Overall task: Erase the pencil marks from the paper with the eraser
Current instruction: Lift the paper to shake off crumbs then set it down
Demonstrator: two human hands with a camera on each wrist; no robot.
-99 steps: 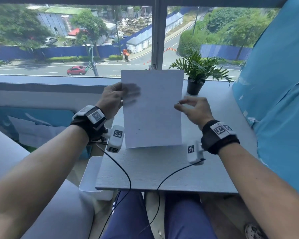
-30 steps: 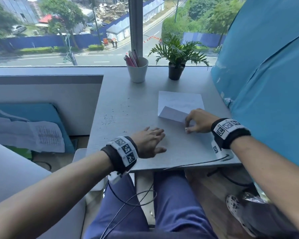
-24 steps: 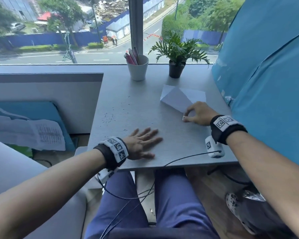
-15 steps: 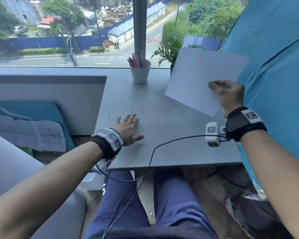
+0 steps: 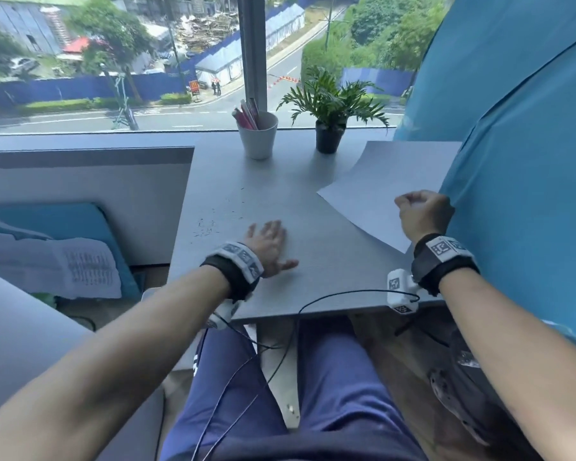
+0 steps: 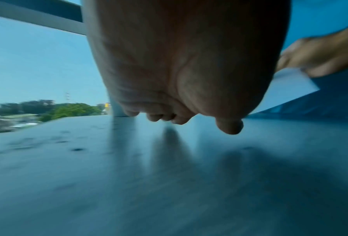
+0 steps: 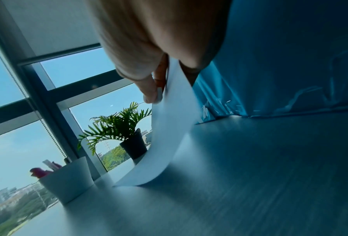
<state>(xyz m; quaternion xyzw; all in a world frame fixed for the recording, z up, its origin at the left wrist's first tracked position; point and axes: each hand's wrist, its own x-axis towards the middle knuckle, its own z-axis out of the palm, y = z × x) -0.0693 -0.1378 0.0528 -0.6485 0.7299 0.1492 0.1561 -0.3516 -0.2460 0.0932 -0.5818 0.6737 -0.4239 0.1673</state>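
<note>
One grey counter (image 5: 313, 287) is filling the middle of the head view, running up to the window. One sheet of paper (image 5: 379, 188) is hanging over it at about 2 o'clock, one corner dipping toward the counter and the sheet curling. Two hands are showing. The left hand (image 5: 268, 246) is lying flat on the counter near the centre, its fingers (image 5: 260, 229) straight and spread, holding nothing. The right hand (image 5: 423, 212) is at 3 o'clock, its fingers (image 7: 151, 89) curled and pinching the paper's near edge. One potted plant (image 5: 328, 108) is standing at 1 o'clock, and one white cup (image 5: 258, 134) of pens at 12 o'clock, just left of it.
</note>
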